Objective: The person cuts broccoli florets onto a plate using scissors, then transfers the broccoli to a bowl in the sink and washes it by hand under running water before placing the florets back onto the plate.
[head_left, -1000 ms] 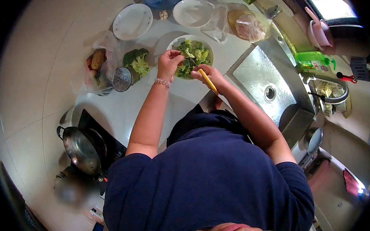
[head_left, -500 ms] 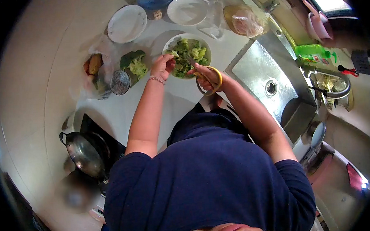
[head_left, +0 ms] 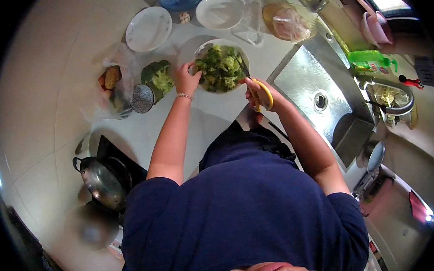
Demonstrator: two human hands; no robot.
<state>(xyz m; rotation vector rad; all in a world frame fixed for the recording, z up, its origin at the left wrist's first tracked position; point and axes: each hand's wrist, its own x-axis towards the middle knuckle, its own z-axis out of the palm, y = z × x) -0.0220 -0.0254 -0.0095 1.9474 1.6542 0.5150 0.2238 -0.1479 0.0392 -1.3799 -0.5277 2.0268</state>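
A white bowl (head_left: 244, 52) full of cut broccoli florets (head_left: 219, 67) stands on the white countertop in front of me. My left hand (head_left: 189, 79) is at the bowl's left rim, its thumb and fingers curved around the edge. On the other side, my right hand (head_left: 260, 95) grips scissors with yellow handles (head_left: 266, 95). Their dark blades point up and left over the bowl's right side, and my right fingertips are close to its rim. Left of my left hand lies a larger piece of broccoli (head_left: 159, 78).
A round dark-topped container (head_left: 142, 98) and a plastic bag of vegetables (head_left: 113, 84) are at left. Two white plates (head_left: 149, 29) stand behind, with bagged meat (head_left: 291, 25) in a dish. The steel sink (head_left: 306, 73) is right; a wok (head_left: 103, 181) sits lower left.
My left hand has gone from pinching over the florets to the bowl's left rim. My right hand and the scissors have shifted right. The bowl has slid slightly right, and its florets lie differently.
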